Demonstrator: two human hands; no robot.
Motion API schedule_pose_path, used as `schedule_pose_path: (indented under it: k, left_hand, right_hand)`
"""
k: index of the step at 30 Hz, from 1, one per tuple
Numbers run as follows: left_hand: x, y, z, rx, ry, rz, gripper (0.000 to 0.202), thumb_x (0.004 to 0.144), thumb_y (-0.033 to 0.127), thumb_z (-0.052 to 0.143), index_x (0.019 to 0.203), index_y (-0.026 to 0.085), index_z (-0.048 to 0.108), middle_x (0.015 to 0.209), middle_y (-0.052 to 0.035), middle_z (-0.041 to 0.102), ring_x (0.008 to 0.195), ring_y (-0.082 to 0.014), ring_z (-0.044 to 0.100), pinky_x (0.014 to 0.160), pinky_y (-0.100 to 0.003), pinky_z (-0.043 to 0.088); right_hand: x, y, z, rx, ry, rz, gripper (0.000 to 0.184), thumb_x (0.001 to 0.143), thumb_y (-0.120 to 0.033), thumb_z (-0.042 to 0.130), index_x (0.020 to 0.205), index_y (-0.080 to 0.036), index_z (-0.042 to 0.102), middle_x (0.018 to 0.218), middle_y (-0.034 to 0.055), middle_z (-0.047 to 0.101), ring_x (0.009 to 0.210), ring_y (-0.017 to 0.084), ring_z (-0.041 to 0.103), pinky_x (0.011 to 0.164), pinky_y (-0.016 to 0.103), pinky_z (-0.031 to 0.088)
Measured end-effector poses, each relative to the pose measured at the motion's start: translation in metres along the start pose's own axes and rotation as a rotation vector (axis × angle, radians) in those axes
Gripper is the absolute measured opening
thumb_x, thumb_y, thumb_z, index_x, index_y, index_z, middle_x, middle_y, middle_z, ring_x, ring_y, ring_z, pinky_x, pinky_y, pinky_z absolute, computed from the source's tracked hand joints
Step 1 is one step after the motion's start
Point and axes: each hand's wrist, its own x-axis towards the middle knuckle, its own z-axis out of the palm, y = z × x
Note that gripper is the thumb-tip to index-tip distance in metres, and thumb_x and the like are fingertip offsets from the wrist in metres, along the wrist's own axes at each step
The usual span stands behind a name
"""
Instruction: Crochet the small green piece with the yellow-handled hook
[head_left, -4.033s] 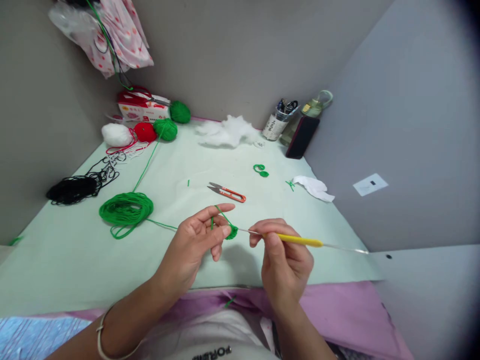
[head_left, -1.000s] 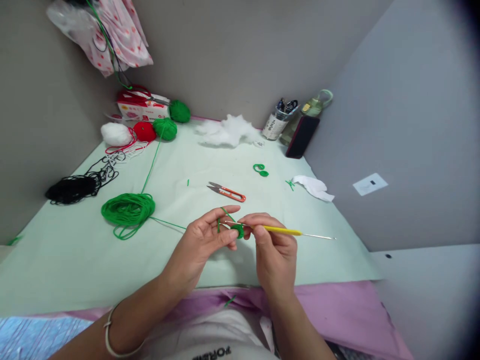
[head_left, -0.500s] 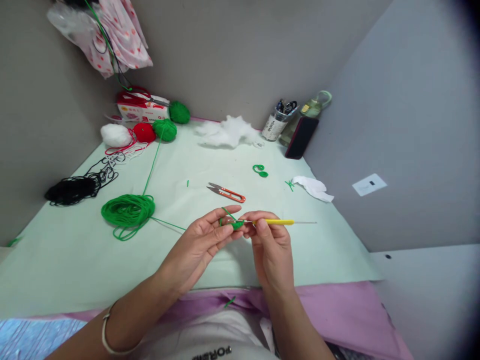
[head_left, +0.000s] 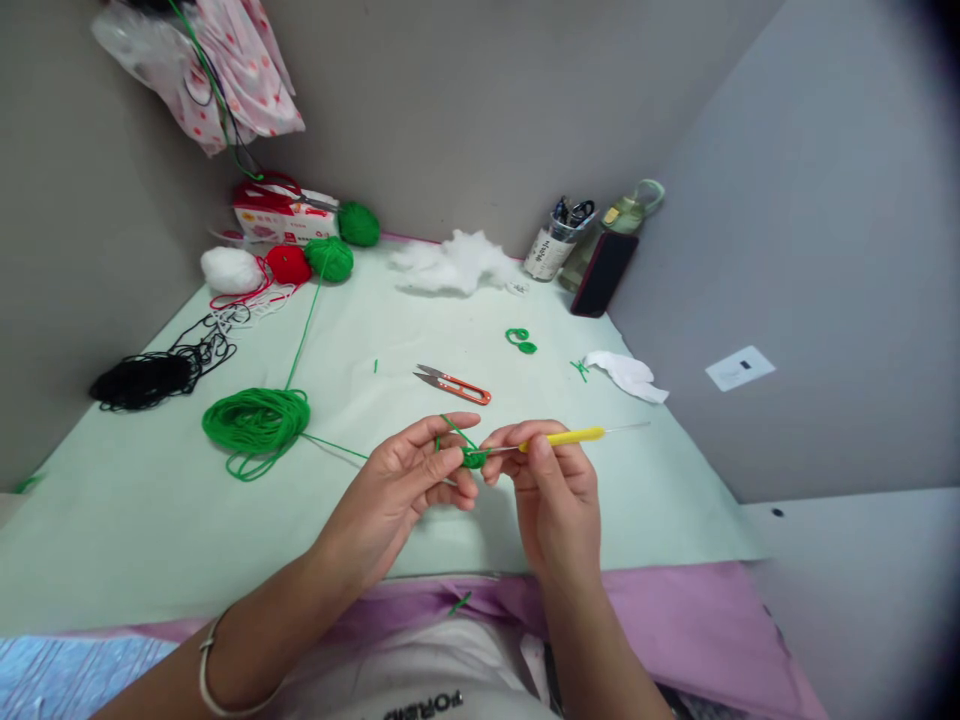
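- Your left hand is pinching the green crochet piece with thumb and middle finger. The index finger is stretched out with the green strand looped over it.
- Your right hand pinches the crochet hook by its yellow handle, thumb against forefinger. The tip is poked into the piece and the metal tail points right.
- So the piece sits right between both hands, over the near part of the pale green table.
- The strand runs left to the green yarn coil lying on the table.
- The orange snips lie just beyond your hands, the black yarn tangle is far left, and the white stuffing is by the far wall.
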Motion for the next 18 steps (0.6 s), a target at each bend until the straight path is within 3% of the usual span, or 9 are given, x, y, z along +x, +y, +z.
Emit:
schedule_pose_path:
  k: [7, 13, 16, 18]
  left_hand:
    - [-0.003, -0.002, -0.001, 0.107, 0.037, 0.099, 0.022, 0.092, 0.028, 0.083, 0.114, 0.026, 0.084, 0.083, 0.0021, 0.066, 0.073, -0.0110, 0.067, 0.076, -0.024, 0.055]
    - [-0.004, -0.008, 0.002, 0.167, 0.108, 0.176, 0.034, 0.084, 0.021, 0.090, 0.116, 0.028, 0.083, 0.083, 0.0043, 0.066, 0.071, -0.0104, 0.066, 0.076, -0.025, 0.057]
    - [-0.004, -0.009, 0.005, 0.102, 0.114, 0.152, 0.040, 0.080, 0.022, 0.093, 0.119, 0.027, 0.083, 0.084, 0.0038, 0.068, 0.071, -0.0100, 0.066, 0.074, -0.023, 0.057]
    - [-0.003, -0.008, 0.005, 0.020, 0.081, 0.061, 0.041, 0.080, 0.024, 0.093, 0.120, 0.023, 0.083, 0.085, 0.0018, 0.070, 0.071, -0.0096, 0.065, 0.073, -0.021, 0.057]
  right_hand:
    - [-0.013, -0.008, -0.001, -0.330, -0.021, -0.271, 0.024, 0.108, -0.020, 0.055, 0.106, -0.026, 0.078, 0.098, 0.0035, 0.079, 0.077, 0.016, 0.076, 0.074, 0.033, 0.064]
    - [-0.021, -0.005, -0.005, -0.695, -0.114, -0.582, 0.034, 0.103, -0.007, 0.054, 0.123, -0.028, 0.072, 0.099, 0.0056, 0.081, 0.096, 0.022, 0.079, 0.078, 0.036, 0.065]
    - [-0.023, 0.005, -0.007, -0.909, -0.103, -0.702, 0.039, 0.100, -0.009, 0.061, 0.129, -0.034, 0.072, 0.105, 0.0062, 0.081, 0.097, 0.023, 0.079, 0.075, 0.035, 0.066]
    - [-0.022, 0.011, -0.008, -0.957, -0.068, -0.765, 0.040, 0.099, -0.012, 0.065, 0.129, -0.036, 0.074, 0.110, 0.0070, 0.080, 0.097, 0.024, 0.078, 0.075, 0.036, 0.066]
